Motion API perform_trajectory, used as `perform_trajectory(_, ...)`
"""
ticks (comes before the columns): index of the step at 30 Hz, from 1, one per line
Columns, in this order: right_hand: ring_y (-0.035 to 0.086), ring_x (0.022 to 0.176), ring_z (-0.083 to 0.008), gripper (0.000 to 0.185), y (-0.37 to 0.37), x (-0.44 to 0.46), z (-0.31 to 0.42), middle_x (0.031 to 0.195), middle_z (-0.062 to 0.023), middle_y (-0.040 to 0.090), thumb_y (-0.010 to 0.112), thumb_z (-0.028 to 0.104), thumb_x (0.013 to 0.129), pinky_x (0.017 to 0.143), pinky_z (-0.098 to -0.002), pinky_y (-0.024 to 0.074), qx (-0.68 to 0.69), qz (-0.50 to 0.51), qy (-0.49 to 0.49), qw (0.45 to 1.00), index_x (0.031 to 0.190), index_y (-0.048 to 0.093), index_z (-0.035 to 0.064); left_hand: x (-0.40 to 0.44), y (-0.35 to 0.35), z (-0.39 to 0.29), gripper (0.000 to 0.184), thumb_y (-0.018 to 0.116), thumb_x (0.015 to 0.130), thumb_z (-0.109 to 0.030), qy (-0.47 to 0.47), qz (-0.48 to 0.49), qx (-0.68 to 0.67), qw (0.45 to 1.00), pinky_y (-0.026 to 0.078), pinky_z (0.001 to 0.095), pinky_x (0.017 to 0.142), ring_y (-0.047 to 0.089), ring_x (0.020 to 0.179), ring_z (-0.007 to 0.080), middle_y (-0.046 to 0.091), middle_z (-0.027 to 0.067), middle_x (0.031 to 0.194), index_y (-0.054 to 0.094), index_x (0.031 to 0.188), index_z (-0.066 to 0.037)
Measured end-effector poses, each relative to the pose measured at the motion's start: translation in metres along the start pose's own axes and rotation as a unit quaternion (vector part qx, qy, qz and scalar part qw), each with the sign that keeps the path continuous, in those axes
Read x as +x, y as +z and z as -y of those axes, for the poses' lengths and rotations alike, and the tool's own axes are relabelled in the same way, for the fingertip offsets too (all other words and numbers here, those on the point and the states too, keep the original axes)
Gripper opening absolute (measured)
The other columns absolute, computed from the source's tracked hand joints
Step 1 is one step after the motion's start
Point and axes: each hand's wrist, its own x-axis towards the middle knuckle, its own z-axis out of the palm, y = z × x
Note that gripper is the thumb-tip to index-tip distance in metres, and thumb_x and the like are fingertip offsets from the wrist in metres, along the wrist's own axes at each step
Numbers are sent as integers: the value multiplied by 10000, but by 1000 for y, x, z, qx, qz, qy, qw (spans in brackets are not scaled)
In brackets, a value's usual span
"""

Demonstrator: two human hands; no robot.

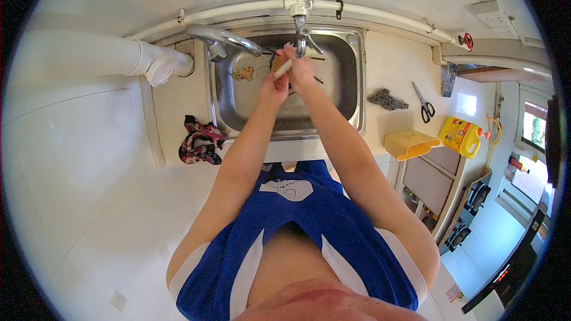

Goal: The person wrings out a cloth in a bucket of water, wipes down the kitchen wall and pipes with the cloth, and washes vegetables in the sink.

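Both hands are close together over the steel sink (342, 104), just below the chrome tap (301, 38). My left hand (275, 88) has its fingers curled around a short, pale stick-like thing (283, 70), whose kind I cannot make out. Close against it on the right is my right hand (302, 72), fingers bent inward; what they grip is hidden. Something brownish shows behind the pale piece, partly covered by the fingers. A knobbly piece of ginger (242, 74) lies in the basin to the left, and thin dark bars show behind the hands.
A curved chrome spout (229, 38) reaches over the sink's left side. Patterned cloth (201, 141) lies on the left counter. To the right are a dark scouring pad (388, 99), scissors (424, 104), a yellow container (410, 144) and a yellow jug (461, 137).
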Motion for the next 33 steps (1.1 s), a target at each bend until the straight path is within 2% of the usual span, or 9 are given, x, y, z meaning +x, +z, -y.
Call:
perform_trajectory(7,392,466,-147,290,3,23,-21,533,-14,404,592,275,829,448,-301,326,227,5,173,958,661,433,100,-35,4,-5,229,529,881,-191,88,-89,163,979,556,261,648,613,723,215,598,115,837,530,959,24)
perform_trajectory(11,446,544,-138,262,8,30,-27,586,-52,485,619,265,816,501,-323,370,3,-134,22,991,714,488,62,-47,1,5,232,552,869,-205,65,-119,201,970,540,219,571,577,630,147,560,87,780,506,922,16)
perform_trajectory(13,448,555,-147,273,7,37,-32,636,-66,522,617,267,827,513,-308,383,-265,-260,-361,856,787,524,13,-54,-9,11,212,565,863,-233,12,-98,323,941,452,180,425,493,486,99,546,58,687,524,854,-24)
perform_trajectory(17,434,523,-125,302,-2,39,-39,608,-41,487,607,305,837,466,-247,359,-145,-113,-228,956,799,519,19,-62,-28,13,341,457,892,-408,-20,-14,484,874,334,215,325,403,404,71,509,15,619,537,847,-79)
perform_trajectory(20,444,478,-107,202,-10,26,-23,568,-20,473,587,208,828,441,-252,361,-119,-20,-14,993,732,486,60,-66,-22,11,392,410,894,-462,-10,-24,700,714,378,223,400,441,480,82,510,-4,680,527,943,-91)
perform_trajectory(23,417,457,-69,219,-8,3,-7,569,-20,492,568,210,853,416,-232,327,-80,7,73,994,707,490,67,-60,-5,5,407,407,891,-479,119,68,626,767,432,244,542,513,639,98,541,-2,818,505,1022,-106)
perform_trajectory(28,508,628,-154,185,-23,-5,-12,713,-69,542,561,166,842,575,-300,425,-200,54,-90,974,932,473,30,-46,49,16,438,482,870,-453,41,148,558,815,440,278,696,543,809,112,557,35,974,471,1137,-106)
perform_trajectory(30,507,925,-278,384,-30,0,-10,1012,-172,512,530,92,822,820,-376,409,-249,108,-122,955,1161,373,4,-37,59,28,422,540,852,-394,172,203,632,728,437,267,705,536,808,110,561,34,957,496,1143,-91)
perform_trajectory(33,473,993,-256,471,-42,2,-18,1086,-168,447,526,25,788,815,-344,401,-355,97,-286,885,1224,350,32,-18,66,30,350,573,838,-328,162,188,590,768,433,260,685,530,782,101,576,20,902,557,1077,-73)
